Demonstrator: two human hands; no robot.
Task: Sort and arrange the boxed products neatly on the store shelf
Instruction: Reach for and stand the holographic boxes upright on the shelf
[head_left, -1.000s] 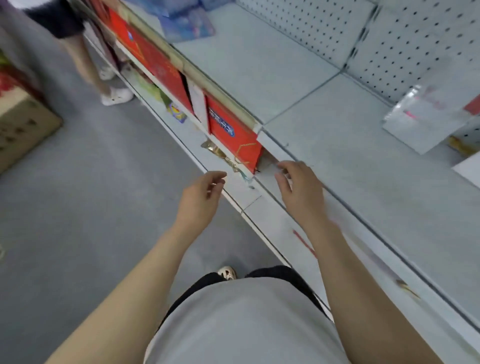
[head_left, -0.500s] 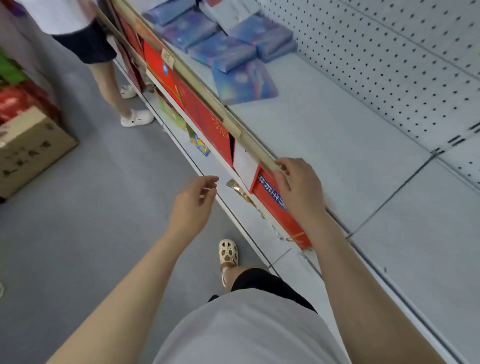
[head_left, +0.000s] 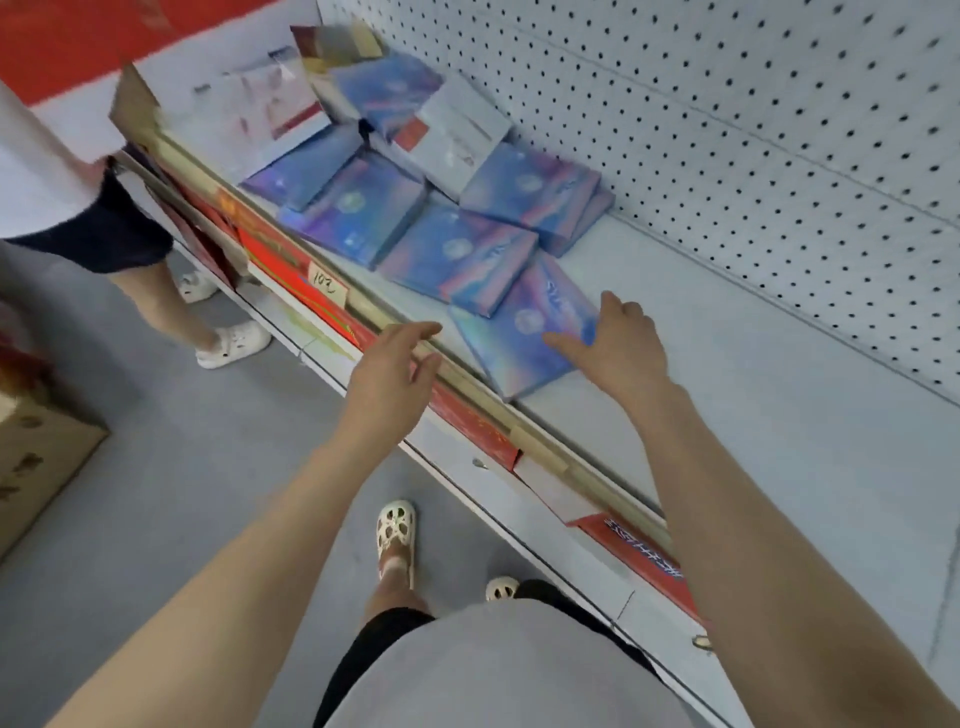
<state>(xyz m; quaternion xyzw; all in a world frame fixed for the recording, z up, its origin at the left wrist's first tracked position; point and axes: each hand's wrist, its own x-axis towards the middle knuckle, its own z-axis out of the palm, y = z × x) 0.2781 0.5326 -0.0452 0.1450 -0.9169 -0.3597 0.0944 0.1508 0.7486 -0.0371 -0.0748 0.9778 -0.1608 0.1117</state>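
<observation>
Seven blue boxes (head_left: 524, 332), two hands (head_left: 618, 343)

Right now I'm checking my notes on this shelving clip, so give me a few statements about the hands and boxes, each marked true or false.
1. The right hand rests on the nearest blue box. True.
2. The left hand grips a red box. False: it is open and empty, over the shelf's front rail.
3. The blue boxes stand upright in a neat row. False: they lie flat, skewed and overlapping.
4. A handwritten price tag sits on the front rail. True.
5. The shelf right of the nearest blue box is full. False: it is bare.
</observation>
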